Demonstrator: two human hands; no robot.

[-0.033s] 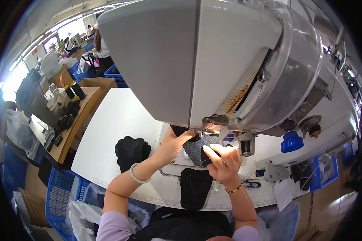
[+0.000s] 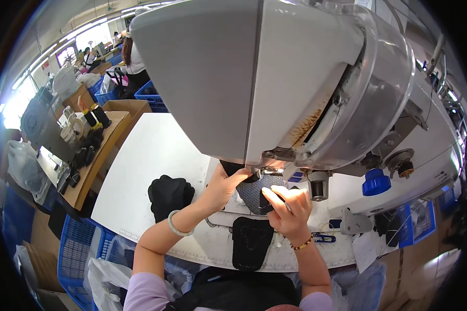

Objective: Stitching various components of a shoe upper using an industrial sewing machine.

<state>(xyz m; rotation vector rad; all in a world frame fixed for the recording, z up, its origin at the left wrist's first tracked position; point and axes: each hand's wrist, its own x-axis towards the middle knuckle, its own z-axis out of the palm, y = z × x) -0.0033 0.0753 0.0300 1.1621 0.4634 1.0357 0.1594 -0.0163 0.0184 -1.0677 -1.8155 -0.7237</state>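
A grey woven fabric piece with black edging (image 2: pixel 258 195) lies under the head of a white sewing machine (image 2: pixel 202 78). My left hand (image 2: pixel 223 187) holds its black upper left part close to the needle area, thumb and fingers closed on it. On the right side my right hand (image 2: pixel 289 211) is bent, its fingertips pressing the piece's right edge. Something small and greyish shows between its fingers, too little to name. The needle itself is hidden behind the machine head. Just below the hands, a black shaped fabric panel (image 2: pixel 251 243) lies flat at the table's front edge.
A stack of black fabric pieces (image 2: pixel 170 199) sits on the white table (image 2: pixel 124 181) to the left. Blue-handled thread snips (image 2: pixel 324 238) lie right of my right wrist. A blue crate (image 2: pixel 78 259) stands below the left edge. Thread cones (image 2: pixel 101 116) stand on a neighbouring bench.
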